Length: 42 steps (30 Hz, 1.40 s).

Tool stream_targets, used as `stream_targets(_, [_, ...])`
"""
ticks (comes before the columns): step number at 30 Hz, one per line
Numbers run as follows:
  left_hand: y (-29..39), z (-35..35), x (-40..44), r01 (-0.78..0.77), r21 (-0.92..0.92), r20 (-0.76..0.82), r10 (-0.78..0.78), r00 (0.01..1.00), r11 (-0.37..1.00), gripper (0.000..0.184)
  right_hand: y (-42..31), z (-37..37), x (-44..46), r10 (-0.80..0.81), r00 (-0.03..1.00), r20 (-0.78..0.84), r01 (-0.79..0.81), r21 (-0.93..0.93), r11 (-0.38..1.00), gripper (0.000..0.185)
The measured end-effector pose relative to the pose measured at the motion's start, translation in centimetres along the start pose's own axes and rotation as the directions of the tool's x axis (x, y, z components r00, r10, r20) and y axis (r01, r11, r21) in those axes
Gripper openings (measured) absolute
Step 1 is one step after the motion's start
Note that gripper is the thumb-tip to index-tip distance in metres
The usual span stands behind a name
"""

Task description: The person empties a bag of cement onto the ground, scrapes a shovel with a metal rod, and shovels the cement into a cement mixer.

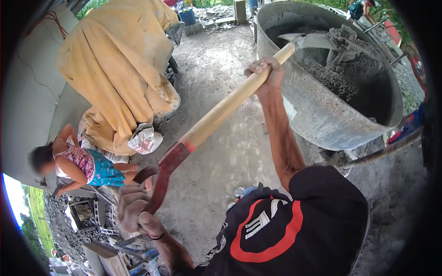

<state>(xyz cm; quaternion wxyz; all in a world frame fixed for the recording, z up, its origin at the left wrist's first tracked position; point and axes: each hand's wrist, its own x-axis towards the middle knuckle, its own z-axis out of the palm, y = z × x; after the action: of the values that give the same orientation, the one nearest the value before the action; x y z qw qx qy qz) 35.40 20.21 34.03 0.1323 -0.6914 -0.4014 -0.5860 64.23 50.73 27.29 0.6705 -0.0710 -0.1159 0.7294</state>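
A shovel [225, 108] with a pale wooden shaft and a red D-shaped grip slants across the view. My left hand [137, 209] is closed round the red grip at its lower end. Higher up, my right hand [266, 73] wraps round the wooden shaft close to the blade. The metal blade [317, 41] reaches over the rim of a large round metal mixing drum [313, 117]. Grey wet concrete mix [334, 80] lies inside the drum, partly behind the blade. Whether the blade touches the mix or the mixer's paddle [345, 41], I cannot tell.
At left, a tan tarp [117, 60] covers a bulky pile, with a crumpled plastic bag [145, 139] at its foot. A person [85, 165] bends beside it. Concrete blocks [99, 211] lie lower left. A dusty concrete floor [216, 152] stretches between pile and drum. Another person [361, 9] is beyond the drum.
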Motion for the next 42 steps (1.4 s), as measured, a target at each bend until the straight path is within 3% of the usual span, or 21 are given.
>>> stream_targets(3, [-0.5, 1.6, -0.7, -0.003, -0.013, -0.009, 0.002, 1.000, 1.000, 0.055, -2.5, 2.2, 0.4, -0.120, 0.984, 0.133, 0.129, -0.060, 0.990, 0.021])
stream_targets(7, [-0.3, -1.0, 1.7, -0.049, 0.035, -0.022, 0.050, 0.999, 0.998, 0.053, -0.6, 4.2, -0.4, -0.205, 0.965, 0.161, 0.206, 0.009, 0.978, 0.021])
stream_targets(9, [1.4, -3.1, 3.4, -0.091, 0.072, 0.013, 0.090, 0.996, 0.993, 0.051, 1.8, 3.8, -1.5, -0.161, 0.971, 0.175, 0.152, 0.060, 0.987, 0.021])
stream_targets(11, [2.6, -4.7, 4.1, -0.170, 0.182, 0.123, 0.149, 0.981, 0.968, 0.053, 4.0, 2.5, -1.9, 0.135, 0.990, 0.051, -0.144, 0.243, 0.959, 0.021])
stream_targets(13, [3.0, -3.5, 3.0, -0.149, 0.212, 0.055, 0.141, 0.989, 0.966, 0.052, 3.4, 2.3, -1.5, 0.121, 0.981, 0.154, -0.158, 0.262, 0.952, 0.022])
stream_targets(15, [2.4, -2.9, 1.3, -0.037, 0.112, -0.015, 0.039, 0.999, 0.993, 0.050, 3.2, 2.4, -0.9, 0.070, 0.995, 0.066, -0.070, 0.007, 0.997, 0.021])
stream_targets(17, [0.9, -3.3, -0.6, 0.002, 0.106, -0.013, -0.001, 1.000, 0.994, 0.051, 2.8, 4.7, -0.5, 0.067, 0.993, 0.093, -0.068, 0.003, 0.998, 0.019])
stream_targets(20, [0.5, -4.2, -1.3, 0.083, 0.038, -0.095, -0.079, 0.992, 0.996, 0.051, 2.5, 7.8, -0.5, -0.058, 0.985, 0.160, 0.074, -0.099, 0.992, 0.020])
stream_targets(23, [1.6, -6.0, 0.8, 0.128, 0.039, -0.034, -0.126, 0.991, 0.991, 0.046, 4.9, 8.0, -1.1, -0.120, 0.990, 0.072, 0.129, -0.144, 0.981, 0.020])
stream_targets(24, [1.6, -6.6, 1.4, 0.040, 0.044, -0.030, -0.039, 0.999, 0.998, 0.045, 6.4, 6.0, -0.1, -0.017, 0.989, 0.146, 0.023, -0.044, 0.999, 0.021])
stream_targets(25, [1.5, -7.2, 1.3, 0.038, 0.043, -0.028, -0.037, 0.999, 0.998, 0.045, 6.5, 5.8, -0.8, -0.018, 0.989, 0.145, 0.025, -0.041, 0.999, 0.021])
stream_targets(27, [1.1, -7.7, 1.3, 0.018, 0.081, 0.058, -0.023, 0.998, 0.997, 0.043, 6.6, 6.0, -1.6, 0.078, 0.997, -0.003, -0.078, 0.047, 0.996, 0.024])
stream_targets(29, [1.5, -6.7, 0.7, 0.053, 0.079, 0.038, -0.056, 0.998, 0.995, 0.040, 6.2, 4.7, -1.8, 0.091, 0.996, -0.001, -0.091, 0.044, 0.995, 0.022])
stream_targets(30, [0.8, -6.1, -0.9, 0.136, -0.002, -0.033, -0.136, 0.990, 0.991, 0.040, 5.8, 4.9, -1.7, 0.069, 0.997, -0.016, -0.070, -0.046, 0.997, 0.021])
stream_targets(33, [-0.4, -6.1, -7.4, 0.370, -0.116, -0.171, -0.386, 0.907, 0.922, 0.031, 6.3, 4.8, -2.0, 0.045, 0.999, -0.016, -0.047, -0.172, 0.984, 0.010])
stream_targets(34, [-0.3, -5.9, -8.5, 0.304, 0.022, -0.136, -0.299, 0.945, 0.952, 0.024, 6.8, 4.2, -1.7, 0.074, 0.997, 0.024, -0.069, -0.168, 0.983, 0.012])
stream_targets(35, [0.0, -5.7, -10.5, 0.343, 0.179, -0.140, -0.322, 0.936, 0.922, 0.019, 7.5, 4.2, -2.2, 0.004, 1.000, 0.019, 0.001, -0.273, 0.962, 0.016])
stream_targets(38, [1.1, -6.2, -16.1, 0.577, -0.043, -0.367, -0.550, 0.750, 0.815, 0.033, 10.6, 2.3, -2.3, 0.224, 0.966, 0.127, -0.183, -0.276, 0.944, 0.009])
stream_targets(39, [1.7, -6.9, -17.8, 0.556, -0.207, -0.420, -0.587, 0.692, 0.805, 0.040, 11.9, 3.1, -3.3, 0.287, 0.951, 0.112, -0.239, -0.320, 0.917, 0.010])
stream_targets(42, [6.1, -9.8, -19.6, 0.657, -0.185, -0.529, -0.637, 0.560, 0.731, 0.045, 16.9, 2.5, -5.1, 0.337, 0.940, 0.046, -0.275, -0.481, 0.832, 0.012])
